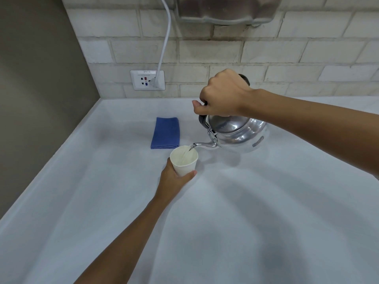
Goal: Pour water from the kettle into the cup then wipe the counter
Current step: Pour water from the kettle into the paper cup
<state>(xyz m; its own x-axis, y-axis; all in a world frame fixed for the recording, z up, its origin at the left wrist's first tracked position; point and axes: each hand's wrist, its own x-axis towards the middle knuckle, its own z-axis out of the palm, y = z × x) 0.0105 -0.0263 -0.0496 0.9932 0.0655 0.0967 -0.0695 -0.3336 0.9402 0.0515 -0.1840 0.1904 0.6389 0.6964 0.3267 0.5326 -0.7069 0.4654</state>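
Right hand [222, 94] — fingers clamped on the black handle of the steel kettle [238, 134], which is tilted with its spout over the cup's rim. Water runs from the spout into the white paper cup [184, 162]. Left hand [174, 179] — fingers wrapped around the cup's lower wall, cup leaning slightly. Folded blue cloth [165, 133] lies flat on the white counter [266, 212], just behind the cup, untouched.
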